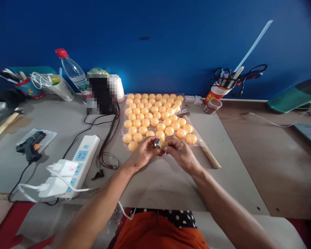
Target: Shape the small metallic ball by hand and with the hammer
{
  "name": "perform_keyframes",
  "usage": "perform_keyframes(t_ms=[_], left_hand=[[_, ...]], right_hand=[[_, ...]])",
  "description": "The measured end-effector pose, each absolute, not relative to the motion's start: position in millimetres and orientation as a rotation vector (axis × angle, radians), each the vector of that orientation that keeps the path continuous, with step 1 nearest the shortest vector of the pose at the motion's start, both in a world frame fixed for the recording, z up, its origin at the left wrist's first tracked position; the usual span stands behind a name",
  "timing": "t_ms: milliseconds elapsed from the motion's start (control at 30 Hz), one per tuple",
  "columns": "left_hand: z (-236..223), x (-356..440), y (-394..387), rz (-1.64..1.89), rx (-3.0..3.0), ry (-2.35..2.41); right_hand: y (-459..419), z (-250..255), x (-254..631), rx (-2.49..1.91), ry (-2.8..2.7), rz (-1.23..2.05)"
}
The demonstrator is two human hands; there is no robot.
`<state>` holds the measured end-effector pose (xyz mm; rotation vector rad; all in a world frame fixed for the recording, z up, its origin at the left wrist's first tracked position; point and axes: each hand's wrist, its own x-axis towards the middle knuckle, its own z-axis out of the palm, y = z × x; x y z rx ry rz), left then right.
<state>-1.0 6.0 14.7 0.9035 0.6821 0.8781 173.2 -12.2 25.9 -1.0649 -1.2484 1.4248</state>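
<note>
My left hand [143, 152] and my right hand [178, 150] meet over the table just in front of a clear sheet [197, 135] covered with several yellow domed caps [155, 116]. Both hands pinch one small metallic and yellow part [158, 144] between their fingertips. The fingers of both hands are curled closed around it, so most of the part is hidden. A thin wooden stick [206, 150] lies along the right edge of the sheet, close to my right hand.
At the left lie a white power strip [79, 162] with chargers plugged in, a black glue gun [31, 145], red and black wires [107, 145] and a water bottle [74, 72]. A cup of scissors [219, 91] stands at the back right.
</note>
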Motion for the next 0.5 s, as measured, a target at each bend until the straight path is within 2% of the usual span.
perform_keyframes(t_ms=[500], left_hand=[[13.9, -0.1, 6.4, 0.894, 0.895, 0.718]], right_hand=[[-10.2, 21.5, 176.3, -1.077, -1.342, 1.420]])
